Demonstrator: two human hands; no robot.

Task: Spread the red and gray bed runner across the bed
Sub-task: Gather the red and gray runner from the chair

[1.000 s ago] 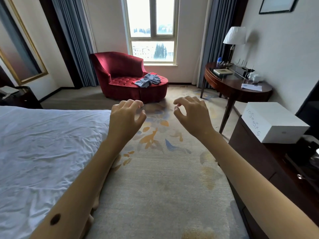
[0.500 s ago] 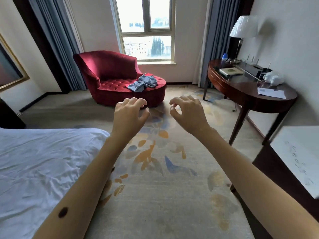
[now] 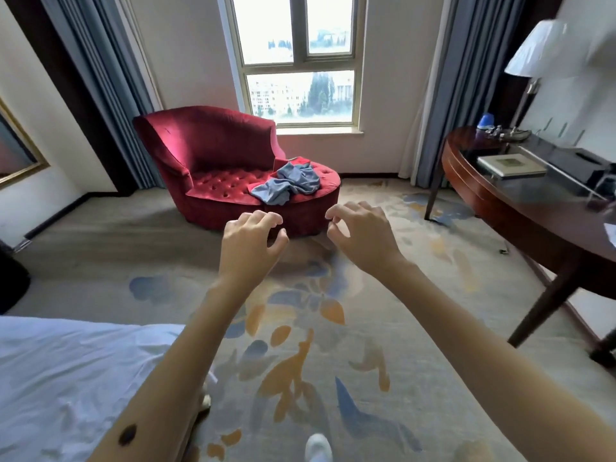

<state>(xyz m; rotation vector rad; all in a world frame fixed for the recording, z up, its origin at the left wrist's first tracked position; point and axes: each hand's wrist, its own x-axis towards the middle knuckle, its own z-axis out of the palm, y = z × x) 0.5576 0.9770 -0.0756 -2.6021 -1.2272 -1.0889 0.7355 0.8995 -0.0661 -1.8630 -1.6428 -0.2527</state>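
Fetching looks to be the step in hand: the crumpled red and gray bed runner (image 3: 287, 181) lies on the red velvet armchair (image 3: 213, 151) at frame centre, well apart from the white bed (image 3: 66, 378) at lower left. The left hand (image 3: 248, 248) and right hand (image 3: 361, 240) hover loosely curled and empty; next they must grasp the runner. The patterned carpet (image 3: 300, 361) gives walking room ahead, and a dark wooden desk (image 3: 520, 208) edges the right.

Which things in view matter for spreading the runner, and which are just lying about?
For the job: bed runner, crumpled on the red chair; bed; left hand and right hand, both empty.
Lying about: desk, lamp, book on the desk.
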